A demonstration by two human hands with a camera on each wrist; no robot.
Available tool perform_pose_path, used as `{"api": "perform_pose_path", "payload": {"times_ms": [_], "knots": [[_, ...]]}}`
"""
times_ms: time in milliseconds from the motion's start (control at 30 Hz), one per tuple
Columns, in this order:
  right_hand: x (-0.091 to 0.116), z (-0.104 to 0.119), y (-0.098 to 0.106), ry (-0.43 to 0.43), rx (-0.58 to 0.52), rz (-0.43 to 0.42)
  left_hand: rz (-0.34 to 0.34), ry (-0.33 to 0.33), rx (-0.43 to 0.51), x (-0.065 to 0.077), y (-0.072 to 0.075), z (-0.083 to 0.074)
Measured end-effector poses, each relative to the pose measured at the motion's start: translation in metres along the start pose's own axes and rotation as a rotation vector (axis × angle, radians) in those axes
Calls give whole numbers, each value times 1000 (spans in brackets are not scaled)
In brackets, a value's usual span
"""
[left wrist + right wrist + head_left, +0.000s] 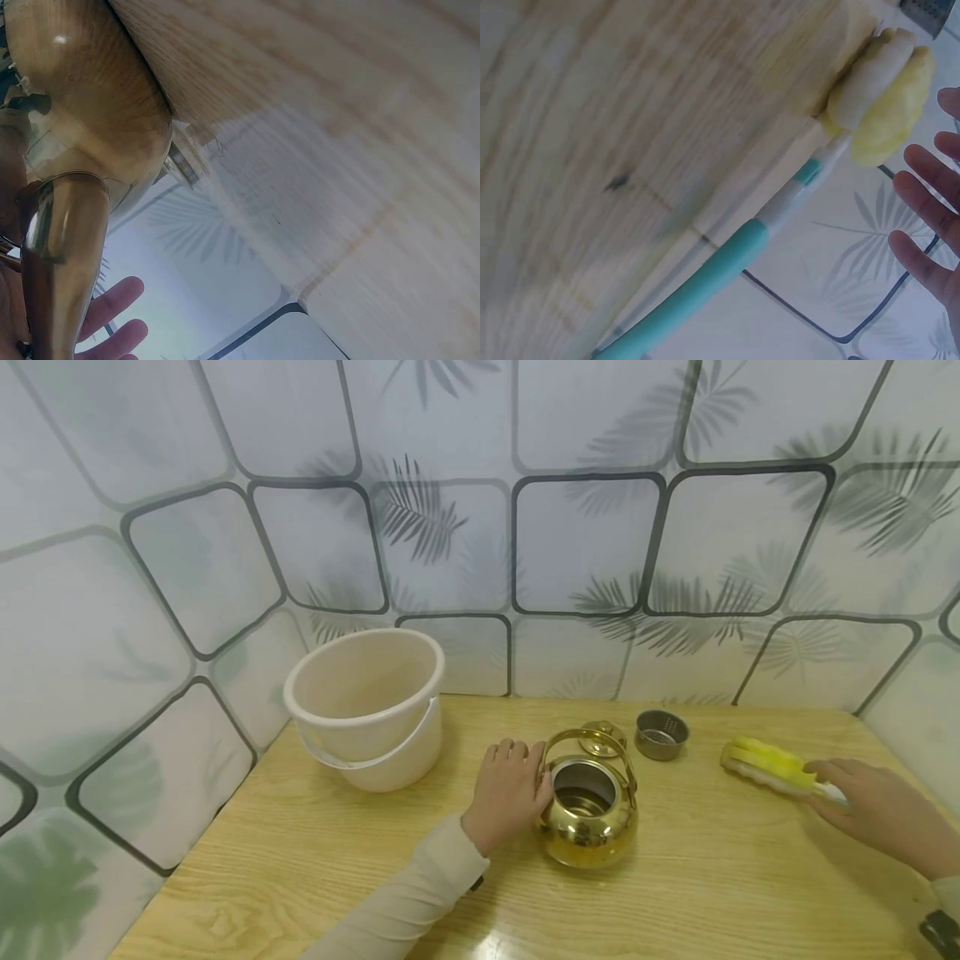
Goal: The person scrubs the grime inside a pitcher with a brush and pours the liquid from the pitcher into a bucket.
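A shiny gold kettle (588, 847) stands lidless on the wooden table, its hoop handle (581, 734) raised. My left hand (512, 789) rests at the kettle's left side, thumb near the rim. The left wrist view shows the spout (67, 247) against this hand, with straight fingers (116, 300) extending past it. At the right lies a brush with a yellow sponge head (776, 764) and a teal-and-white handle (697, 292). My right hand (881, 814) hovers over the brush; in its wrist view the spread fingers (930, 199) are apart from it.
A round gold lid (602, 739) and a small metal strainer cup (662, 739) sit behind the kettle. A white bucket (390, 764) with a hanging handle stands at the back left. Patterned walls border the wooden table (360, 860).
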State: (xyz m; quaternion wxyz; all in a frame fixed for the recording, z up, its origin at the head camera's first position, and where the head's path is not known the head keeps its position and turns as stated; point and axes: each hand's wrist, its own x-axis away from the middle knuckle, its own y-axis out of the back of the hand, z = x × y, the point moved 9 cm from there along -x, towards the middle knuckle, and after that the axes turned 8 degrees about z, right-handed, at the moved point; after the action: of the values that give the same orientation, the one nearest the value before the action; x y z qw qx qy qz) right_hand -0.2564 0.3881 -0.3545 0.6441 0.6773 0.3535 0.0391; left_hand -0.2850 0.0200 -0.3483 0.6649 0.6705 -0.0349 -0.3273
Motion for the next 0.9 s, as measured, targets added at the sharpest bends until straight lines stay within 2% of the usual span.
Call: {"api": "perform_pose_path", "payload": {"times_ms": [167, 433, 633, 733, 900], "knots": [[7, -8, -2, -22, 6, 21, -21, -3, -5, 0, 2, 0], [20, -26, -14, -81, 13, 85, -1, -4, 3, 0, -1, 0], [26, -31, -15, -79, 16, 53, 0, -4, -1, 0, -2, 0], [28, -34, -17, -91, 17, 63, -1, -6, -2, 0, -2, 0], [30, -36, -15, -64, 8, 33, -6, -6, 3, 0, -1, 0]]}}
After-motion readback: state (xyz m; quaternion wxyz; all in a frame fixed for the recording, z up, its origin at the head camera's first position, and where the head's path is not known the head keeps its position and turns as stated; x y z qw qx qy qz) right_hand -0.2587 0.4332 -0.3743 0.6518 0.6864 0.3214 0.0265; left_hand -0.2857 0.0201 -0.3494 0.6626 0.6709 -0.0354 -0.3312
